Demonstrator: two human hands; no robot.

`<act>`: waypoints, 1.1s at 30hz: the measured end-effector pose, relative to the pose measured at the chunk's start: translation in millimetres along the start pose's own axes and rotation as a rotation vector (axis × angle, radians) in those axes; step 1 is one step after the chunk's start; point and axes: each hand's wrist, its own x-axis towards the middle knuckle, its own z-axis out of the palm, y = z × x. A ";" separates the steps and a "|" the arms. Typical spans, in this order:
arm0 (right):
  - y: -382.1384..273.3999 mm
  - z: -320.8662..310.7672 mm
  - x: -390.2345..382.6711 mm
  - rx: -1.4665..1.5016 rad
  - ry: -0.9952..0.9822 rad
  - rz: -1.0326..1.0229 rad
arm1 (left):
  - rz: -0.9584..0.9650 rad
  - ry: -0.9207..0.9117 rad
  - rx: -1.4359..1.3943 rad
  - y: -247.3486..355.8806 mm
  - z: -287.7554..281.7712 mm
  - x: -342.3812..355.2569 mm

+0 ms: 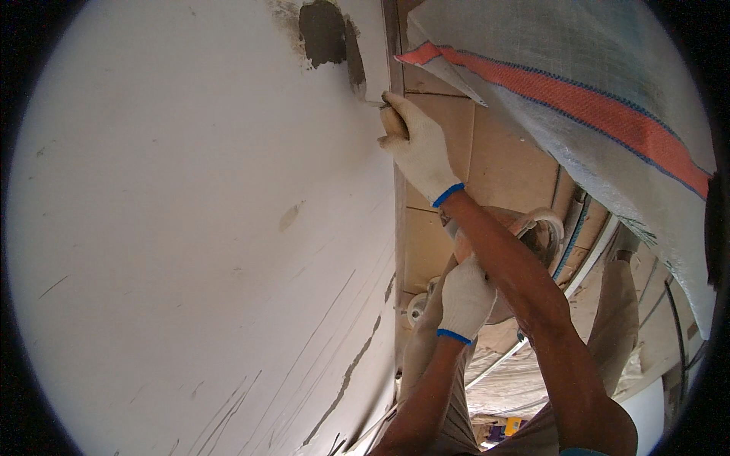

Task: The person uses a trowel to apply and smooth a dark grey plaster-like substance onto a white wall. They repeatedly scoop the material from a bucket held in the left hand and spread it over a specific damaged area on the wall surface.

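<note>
My right hand, in a white knitted glove with a blue cuff, is closed around the wooden handle of a scraper at the wall's right edge. Only a thin part of its blade shows against the white wall. Just above lies a dark grey, wet-looking patch of mortar. Lower down, my left hand, gloved the same way, grips the side of a smeared bucket. My right forearm crosses in front of the bucket and hides part of it, along with some left fingers.
A white woven sack sheet with a red stripe hangs at the upper right. Tan tiles cover the floor beside the wall. Hoses and a pale pipe run near my legs. Crumpled plastic sheeting lies further below.
</note>
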 end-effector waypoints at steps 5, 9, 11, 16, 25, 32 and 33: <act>3.7 10.5 -5.9 -0.066 0.036 -0.056 | -0.011 -0.005 -0.036 -11.7 9.3 -2.0; 3.2 15.8 -3.8 -0.093 0.051 -0.025 | -0.037 -0.007 -0.067 -11.1 11.0 -3.9; 1.1 18.9 -2.1 -0.098 0.051 -0.018 | -0.030 0.007 -0.061 -9.0 9.0 -5.8; 5.9 26.7 5.3 -0.123 0.069 -0.083 | 0.006 -0.024 -0.061 -12.2 14.5 -7.4; 1.1 20.5 3.8 -0.150 -0.064 0.039 | 0.038 -0.034 -0.045 -10.0 11.1 -11.8; -1.5 8.2 -2.1 -0.168 -0.105 -0.018 | 0.015 -0.069 -0.030 -3.5 10.3 -10.1; -4.2 5.2 -1.9 -0.185 -0.115 -0.016 | 0.004 -0.084 -0.032 -0.7 7.9 -9.9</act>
